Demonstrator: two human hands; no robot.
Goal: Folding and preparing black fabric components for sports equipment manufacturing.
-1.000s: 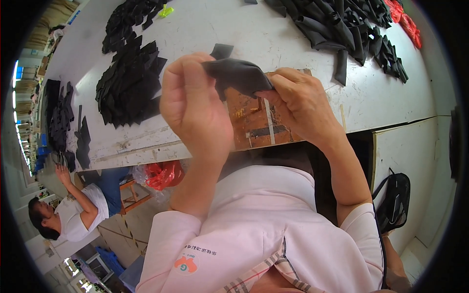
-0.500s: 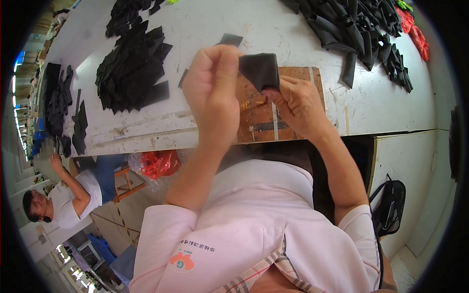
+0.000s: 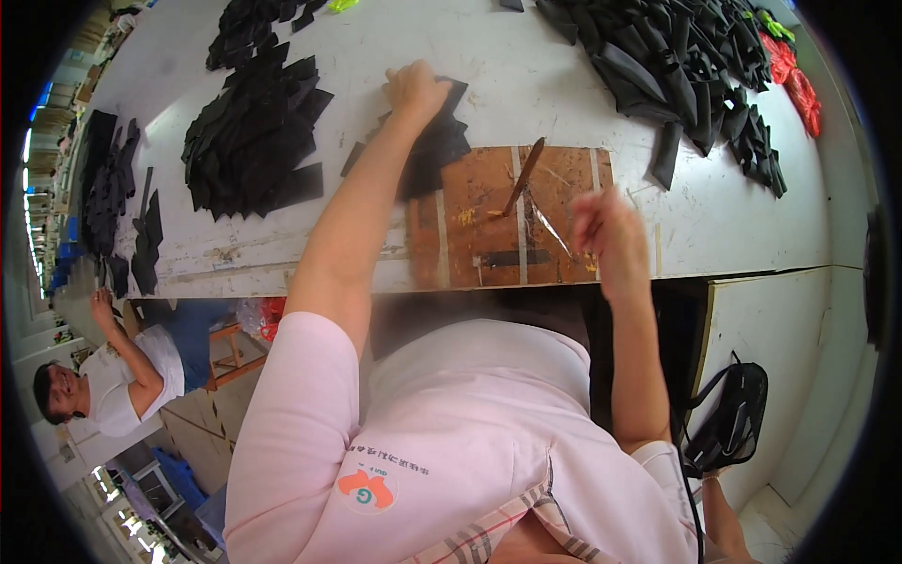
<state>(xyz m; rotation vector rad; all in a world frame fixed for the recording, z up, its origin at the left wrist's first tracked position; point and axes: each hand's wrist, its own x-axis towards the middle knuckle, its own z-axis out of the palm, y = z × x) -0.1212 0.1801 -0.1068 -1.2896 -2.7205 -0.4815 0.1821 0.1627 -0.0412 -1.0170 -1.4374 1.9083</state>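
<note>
White surface (image 3: 742,216): black cloth pieces (image 3: 442,143) lie at the far-left corner of the brown board (image 3: 481,193), wearer-side of the nearer left hand (image 3: 416,89), right hand (image 3: 613,240) at its right edge, can't tell either grip.

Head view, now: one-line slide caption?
Left hand at black fabric pieces, right hand, slightly blurred, near the right edge of a brown tape-striped board on a white table.

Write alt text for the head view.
A person's left hand is at black cloth pieces on a white table, while the blurred right hand hovers over a brown board. Black heaps lie to the left and upper right.
</note>
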